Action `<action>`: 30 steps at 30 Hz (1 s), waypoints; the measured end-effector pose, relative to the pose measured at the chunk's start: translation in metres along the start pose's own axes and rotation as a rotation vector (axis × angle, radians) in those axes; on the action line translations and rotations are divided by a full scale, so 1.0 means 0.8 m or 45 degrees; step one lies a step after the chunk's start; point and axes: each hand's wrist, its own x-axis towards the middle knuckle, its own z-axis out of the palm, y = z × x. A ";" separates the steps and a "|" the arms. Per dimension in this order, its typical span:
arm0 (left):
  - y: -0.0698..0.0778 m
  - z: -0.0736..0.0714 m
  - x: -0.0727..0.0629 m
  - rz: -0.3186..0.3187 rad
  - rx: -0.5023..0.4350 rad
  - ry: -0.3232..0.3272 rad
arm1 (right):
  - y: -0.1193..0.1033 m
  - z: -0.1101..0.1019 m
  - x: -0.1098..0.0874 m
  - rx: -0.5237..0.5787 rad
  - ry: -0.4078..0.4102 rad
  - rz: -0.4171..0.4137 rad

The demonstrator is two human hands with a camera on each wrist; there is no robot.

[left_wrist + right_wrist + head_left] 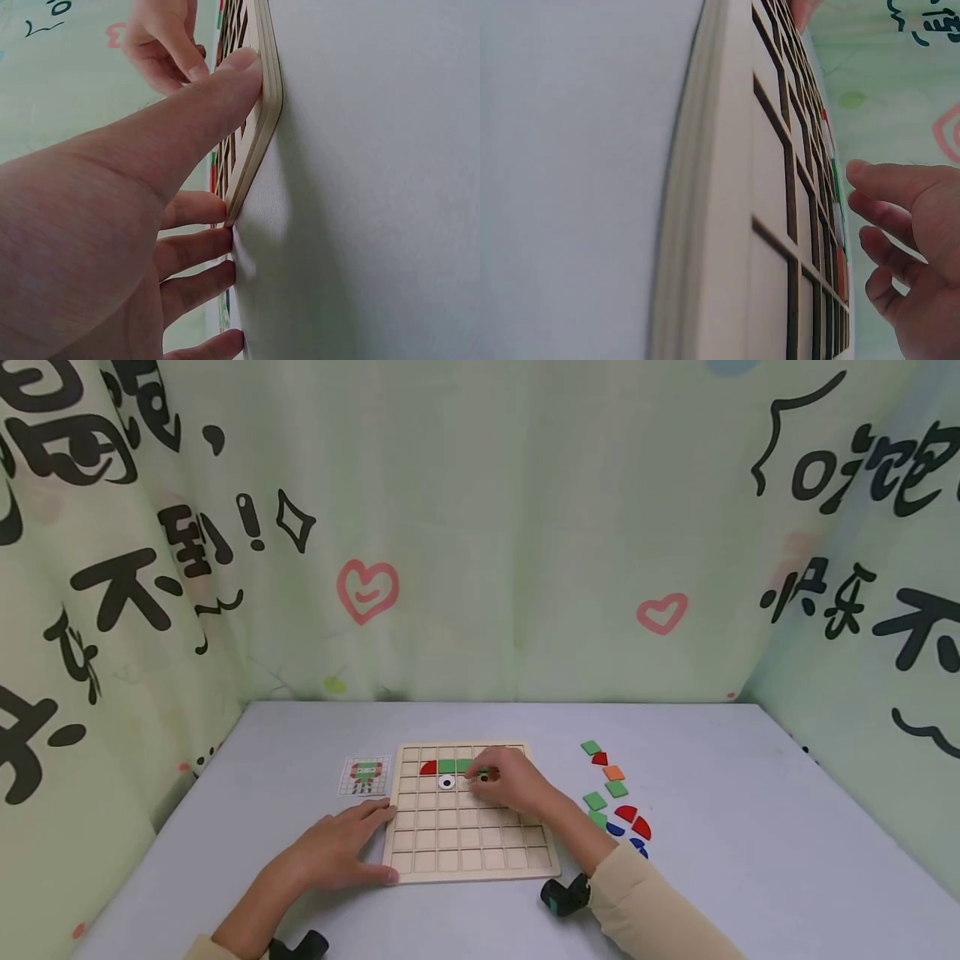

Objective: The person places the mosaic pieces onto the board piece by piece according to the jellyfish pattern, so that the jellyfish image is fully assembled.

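Note:
A wooden grid board (472, 840) lies on the table. My left hand (341, 849) rests against its left side, fingers extended along the edge and the thumb (238, 71) touching the near corner. Over the upper right of the board, my right hand (512, 783) has its fingertips just above the cells. In the right wrist view the thumb (889, 180) and fingers stand apart, with no piece visible between them. A red quarter-round piece (428, 767) and green squares (446, 767) sit in one upper row. Below them is a round eye piece (447, 782); another is partly hidden by my right fingers.
A pattern card (365, 776) with a small figure lies left of the board. To the right are scattered loose pieces: green squares (595, 801), red quarter-rounds (626, 813), an orange square (613, 772) and blue half-rounds (615, 829). A printed curtain (517, 568) surrounds the table.

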 end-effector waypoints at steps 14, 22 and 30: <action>0.003 0.001 0.000 0.029 -0.018 -0.004 | 0.023 -0.034 -0.047 -0.032 0.093 0.242; 0.005 0.002 -0.001 0.018 -0.026 -0.014 | 0.035 -0.053 -0.073 -0.105 0.126 0.335; 0.001 -0.003 -0.006 0.018 -0.024 -0.008 | 0.044 -0.073 -0.102 -0.118 0.186 0.258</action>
